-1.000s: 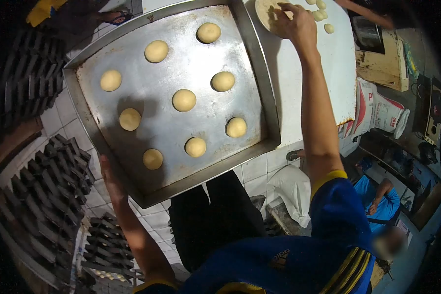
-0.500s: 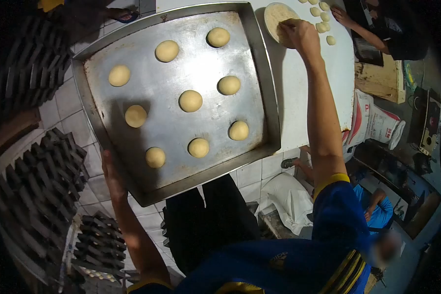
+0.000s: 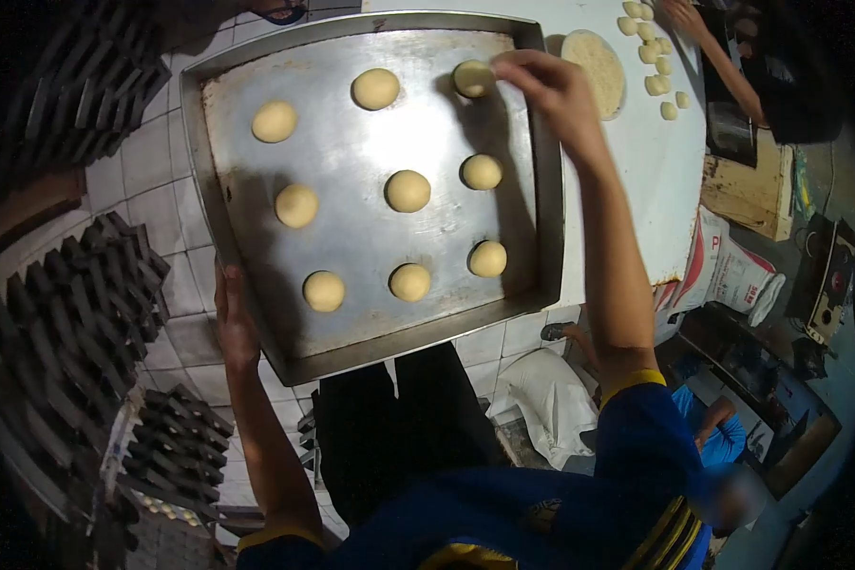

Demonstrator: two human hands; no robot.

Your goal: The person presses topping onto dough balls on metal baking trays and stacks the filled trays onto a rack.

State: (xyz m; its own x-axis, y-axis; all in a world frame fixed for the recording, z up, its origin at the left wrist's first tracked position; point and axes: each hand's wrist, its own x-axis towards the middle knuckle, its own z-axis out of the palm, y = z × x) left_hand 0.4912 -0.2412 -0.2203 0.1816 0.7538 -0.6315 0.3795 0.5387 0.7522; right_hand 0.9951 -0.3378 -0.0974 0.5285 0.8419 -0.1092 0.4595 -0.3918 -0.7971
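A deep metal baking tray (image 3: 351, 152) holds several round, pale dough balls (image 3: 408, 191) in spaced rows. My left hand (image 3: 237, 320) grips the tray's left wall near the lower corner; most of its fingers are hidden behind the rim. Over the far right corner of the tray, my right hand (image 3: 553, 95) is closed, fingertips pinched together beside the corner dough ball (image 3: 473, 79). Whatever lies between those fingertips is too small to make out. A shallow bowl of pale crumbs (image 3: 596, 74) stands on the white table (image 3: 627, 180), just right of the tray.
Several small dough pieces (image 3: 650, 53) lie on the table near another person's hand (image 3: 682, 19). Dark stacked racks (image 3: 66, 332) stand at left. Sacks (image 3: 546, 399) rest on the floor at right, where a person in blue (image 3: 717, 427) also appears.
My right hand has left the crumb bowl and moved left to the far right dough ball. My left hand stays on the tray's wall. The whole view has shifted slightly.
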